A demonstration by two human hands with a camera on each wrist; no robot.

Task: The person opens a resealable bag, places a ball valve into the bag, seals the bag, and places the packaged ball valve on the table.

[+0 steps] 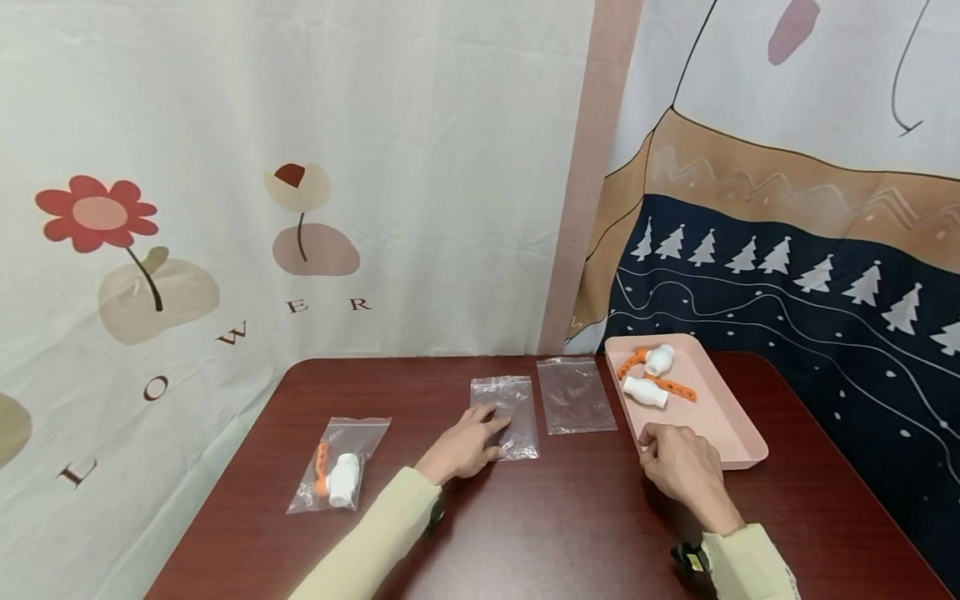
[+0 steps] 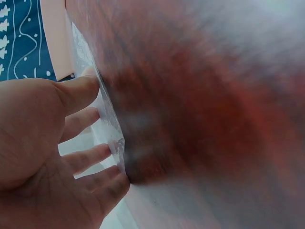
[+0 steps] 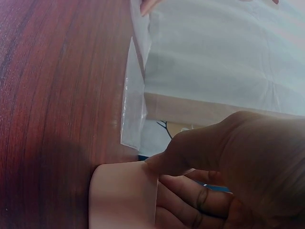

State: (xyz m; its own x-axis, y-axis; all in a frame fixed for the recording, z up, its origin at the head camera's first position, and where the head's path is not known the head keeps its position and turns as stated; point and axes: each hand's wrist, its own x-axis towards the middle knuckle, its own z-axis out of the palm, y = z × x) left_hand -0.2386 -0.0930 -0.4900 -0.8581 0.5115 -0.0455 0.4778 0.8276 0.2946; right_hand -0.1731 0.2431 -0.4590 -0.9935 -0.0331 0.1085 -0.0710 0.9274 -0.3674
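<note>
My left hand (image 1: 465, 443) lies over a flat clear zip bag (image 1: 521, 417), its spread fingertips touching the plastic. The left wrist view shows those fingers along the edge of the bag (image 2: 108, 112). At the near left corner of a pink tray (image 1: 731, 421), my right hand (image 1: 684, 468) grips the rim. In the right wrist view the thumb is on the outside of the tray wall (image 3: 124, 195), with the other fingers curled behind it. Two white bulbous pieces (image 1: 645, 392) and two orange perforated strips (image 1: 678, 390) lie at the tray's far end.
A second flat clear bag (image 1: 576, 398) lies between the first bag and the tray. Far left on the dark red table (image 1: 540, 525), another clear bag (image 1: 358, 433) contains a white piece (image 1: 344, 481) and an orange strip (image 1: 322, 467). Printed curtains (image 1: 450, 167) hang behind the table.
</note>
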